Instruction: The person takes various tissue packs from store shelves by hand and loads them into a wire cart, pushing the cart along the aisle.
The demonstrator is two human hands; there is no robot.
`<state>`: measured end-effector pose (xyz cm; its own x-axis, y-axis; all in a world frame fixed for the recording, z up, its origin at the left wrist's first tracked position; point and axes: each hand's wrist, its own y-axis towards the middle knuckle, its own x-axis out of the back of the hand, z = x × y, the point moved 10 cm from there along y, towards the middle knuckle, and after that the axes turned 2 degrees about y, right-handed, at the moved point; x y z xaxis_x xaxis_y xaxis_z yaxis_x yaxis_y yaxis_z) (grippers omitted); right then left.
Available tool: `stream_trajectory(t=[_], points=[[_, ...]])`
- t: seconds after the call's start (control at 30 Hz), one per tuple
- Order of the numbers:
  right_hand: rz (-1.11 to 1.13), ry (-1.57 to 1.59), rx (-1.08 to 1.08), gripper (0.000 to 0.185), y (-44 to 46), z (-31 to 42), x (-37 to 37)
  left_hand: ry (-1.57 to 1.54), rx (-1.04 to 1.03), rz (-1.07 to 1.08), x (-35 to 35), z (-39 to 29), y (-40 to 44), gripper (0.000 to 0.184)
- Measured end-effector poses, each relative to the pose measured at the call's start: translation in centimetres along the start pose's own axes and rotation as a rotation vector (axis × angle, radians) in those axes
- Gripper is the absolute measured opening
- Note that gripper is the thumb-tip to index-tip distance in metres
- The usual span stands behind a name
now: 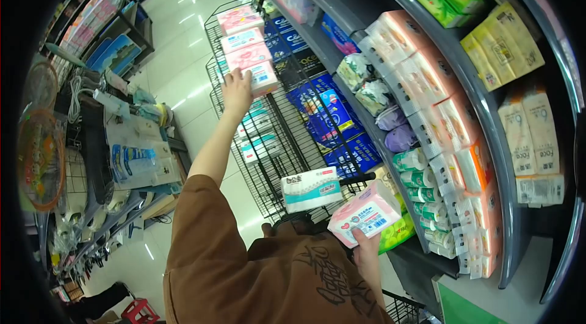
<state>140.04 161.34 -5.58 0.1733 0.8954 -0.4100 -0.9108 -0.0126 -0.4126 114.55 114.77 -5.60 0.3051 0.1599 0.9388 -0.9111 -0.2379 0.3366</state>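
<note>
My left hand (237, 93) reaches forward with its fingers apart, resting against the near left corner of a pink-and-white tissue pack (261, 77). That pack is the nearest in a row of pink tissue packs (247, 37) along the top of a black wire rack (268, 159). Close to my body, my right hand (367, 251) grips another pink tissue pack (365, 214), thumb on its printed face. A white-and-teal tissue pack (311, 190) sits at the rack's near end, just left of it. More white-and-teal packs (259, 132) lie inside the rack.
Blue tissue packages (326, 110) fill the rack's shelf side. To the right, curved store shelves (427, 25) hold orange-pink packs (445, 116), toilet rolls (424, 193) and yellow packs (503, 46). Hanging goods (134, 147) line the left side, beyond a tiled aisle (183, 37). A red basket (139, 310) stands lower left.
</note>
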Motion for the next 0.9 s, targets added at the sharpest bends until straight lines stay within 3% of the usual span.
stream_trajectory(t=[0.07,0.17,0.3,0.43,0.5,0.63,0.73,0.77,0.83,0.9], points=[[-0.006,0.012,-0.001,0.063,-0.5,0.1,0.6,-0.095,0.021,0.100,0.3,0.3,0.0,0.064],[-0.031,0.017,-0.002,0.065,-1.0,0.6,1.5,-0.182,0.045,-0.060,4.2,-0.4,-1.6,0.067],[-0.088,0.064,0.013,0.068,-0.9,1.1,3.3,-0.557,0.305,-0.147,10.1,-1.2,-6.3,0.067],[-0.094,0.172,0.020,0.068,0.4,1.5,5.5,-1.569,0.241,0.334,12.3,-9.0,-13.6,0.082],[-0.080,0.224,0.037,0.068,0.9,2.8,6.8,-1.805,0.140,0.516,15.7,-15.8,-17.7,0.080],[-0.010,0.214,0.035,0.063,-0.4,5.8,10.6,-1.900,0.167,1.004,15.4,-28.7,-27.1,0.087],[-0.066,0.255,0.012,0.067,-4.1,9.9,15.0,-1.950,-0.092,1.208,16.7,-35.7,-29.5,0.076],[-0.077,0.258,0.069,0.071,-5.4,11.4,17.1,-1.942,-0.193,1.109,18.6,-37.9,-29.2,0.081],[-0.085,0.267,0.173,0.078,-8.0,13.8,21.3,-1.876,-0.291,1.113,23.1,-42.8,-28.7,0.082],[-0.146,0.227,0.387,0.085,-10.8,17.8,24.6,-1.869,-0.238,1.210,27.4,-47.8,-28.8,0.077]])
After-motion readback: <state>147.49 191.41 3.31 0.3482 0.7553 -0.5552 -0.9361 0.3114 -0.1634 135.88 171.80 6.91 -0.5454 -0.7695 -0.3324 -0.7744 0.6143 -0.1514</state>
